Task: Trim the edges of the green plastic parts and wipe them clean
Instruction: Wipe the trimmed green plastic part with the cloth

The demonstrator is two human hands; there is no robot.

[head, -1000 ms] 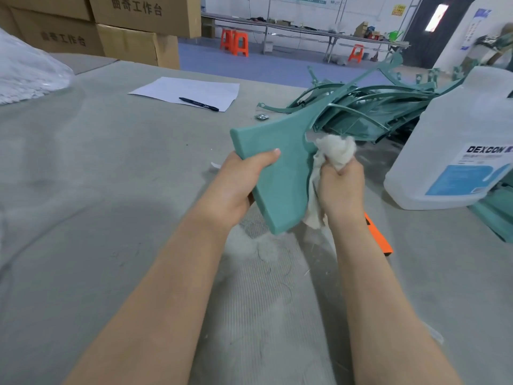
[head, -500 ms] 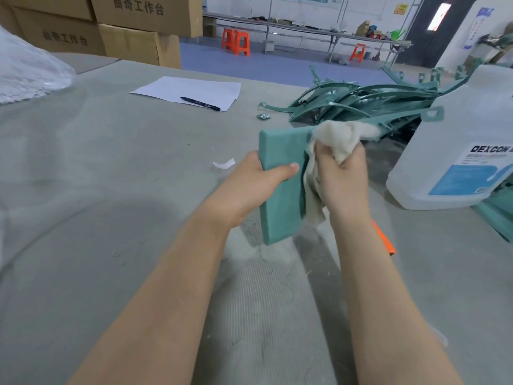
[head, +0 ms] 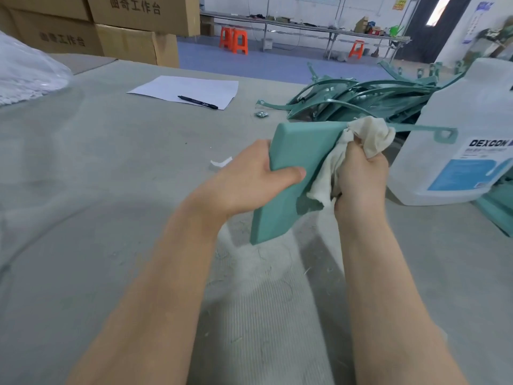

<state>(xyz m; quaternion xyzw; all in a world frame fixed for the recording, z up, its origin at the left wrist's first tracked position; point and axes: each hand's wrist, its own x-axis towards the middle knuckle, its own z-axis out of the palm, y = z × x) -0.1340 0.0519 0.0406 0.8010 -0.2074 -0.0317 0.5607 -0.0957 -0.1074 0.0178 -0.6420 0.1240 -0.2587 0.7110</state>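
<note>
— What lies nearest to us?

— Our two bare forearms rise from the bottom edge over the grey felt-covered bench (head: 83, 204). Just below centre, the bench carries pale dust and thin shavings (head: 263, 262).

— And our hands?

— At centre, our left hand (head: 247, 179) grips the green plastic part (head: 294, 151), a broad flat slab with rounded corners that we hold up off the bench. The thumb lies across its face and the fingers are hidden behind its left edge. Our right hand (head: 361, 176) has its fingers curled tight round a crumpled off-white cloth (head: 372, 134), which we press against the slab's right edge. A thin strap ending in a loop runs from the slab toward the right.

— What do we see beyond them?

— A small white scrap (head: 220, 162) lies left of the slab. At the right edge stands a translucent white plastic jug (head: 472, 112) labelled DEXCON. Behind the cloth there is a tangled pile of green plastic parts (head: 361, 95).

— Farther still?

— A white paper sheet (head: 194, 86) with a black pen (head: 197, 102) on it lies above centre. In the upper left are a clear plastic bag (head: 27, 70) and brown cardboard boxes (head: 138, 23). Orange plastic stools (head: 234, 40) stand on the blue floor.
</note>
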